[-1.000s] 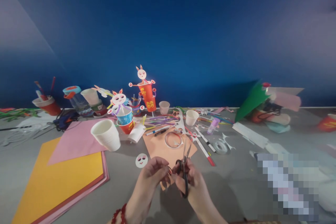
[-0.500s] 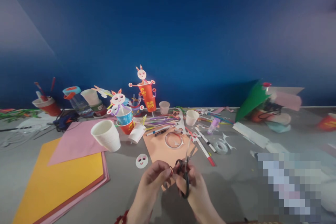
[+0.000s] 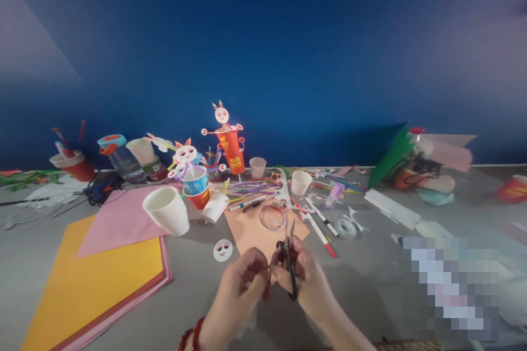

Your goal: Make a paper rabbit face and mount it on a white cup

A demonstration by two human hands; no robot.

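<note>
My left hand (image 3: 244,284) has its thumb and fingers pinched on a small dark-red piece (image 3: 269,270), too small to make out fully. Black-handled scissors (image 3: 291,275) are gripped in my right hand (image 3: 308,279), blades pointing up and away from me. The thumb of my right hand also meets the red piece. Both hands are above the front of a peach-coloured paper sheet (image 3: 242,230). Just left of them lies a white paper disc (image 3: 223,250) with a drawn face.
A white cup (image 3: 167,211) stands at left beside yellow paper (image 3: 99,274) and pink paper (image 3: 119,219). Behind are rabbit-faced cup figures (image 3: 230,148), markers (image 3: 321,236), a tape roll (image 3: 346,228) and a glue stick (image 3: 335,196). A blue wall (image 3: 263,55) closes the back.
My hands have turned slightly around the small red piece, the left wrist shifting into fuller view. The scissors have tilted a little, their blades now nearer together. The things on the table stay put.
</note>
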